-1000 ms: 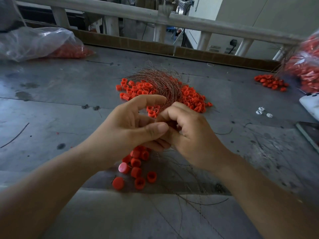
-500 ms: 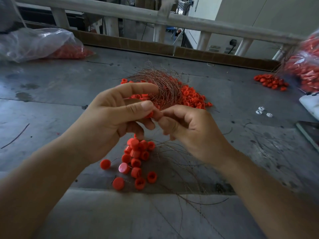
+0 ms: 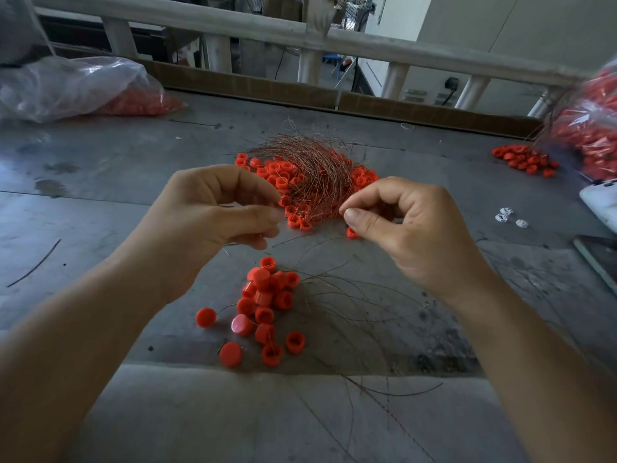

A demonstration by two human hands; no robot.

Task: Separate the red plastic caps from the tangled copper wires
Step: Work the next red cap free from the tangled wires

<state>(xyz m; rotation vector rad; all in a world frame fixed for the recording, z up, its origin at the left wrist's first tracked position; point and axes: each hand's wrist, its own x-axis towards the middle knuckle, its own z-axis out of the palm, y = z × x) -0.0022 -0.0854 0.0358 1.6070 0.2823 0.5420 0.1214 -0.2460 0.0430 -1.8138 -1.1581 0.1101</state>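
Two hands, yours, are hovering apart above a grey table (image 3: 117,202). Your right hand (image 3: 414,228) is pressing thumb and forefinger tightly together at the near end of the copper wires (image 3: 310,162), pinching fine strand ends there, the other fingers curling into the palm. Your left hand (image 3: 207,225) is curling loosely, thumb and forefinger nearly meeting. Whether a strand is running between them you cannot tell, since it would be too thin to show. One tangle: the copper wires are arching over a far heap of red caps (image 3: 277,172), lying on it in the middle of the table, just beyond both hands. One near cluster of red caps (image 3: 267,295) is lying below and between your wrists, several open side up, a few strays just beside it, with loose wire strands (image 3: 360,305) fanning out to its right toward the table's front edge. One clear plastic bag (image 3: 73,85) with red pieces inside is sitting at far left. A second bag (image 3: 594,128), also red-filled, is sitting at far right, with a small patch of caps (image 3: 524,160) lying just beside it. Three small white pieces (image 3: 507,217) are lying near the right edge. One pale railing (image 3: 233,25) is running along behind the table.
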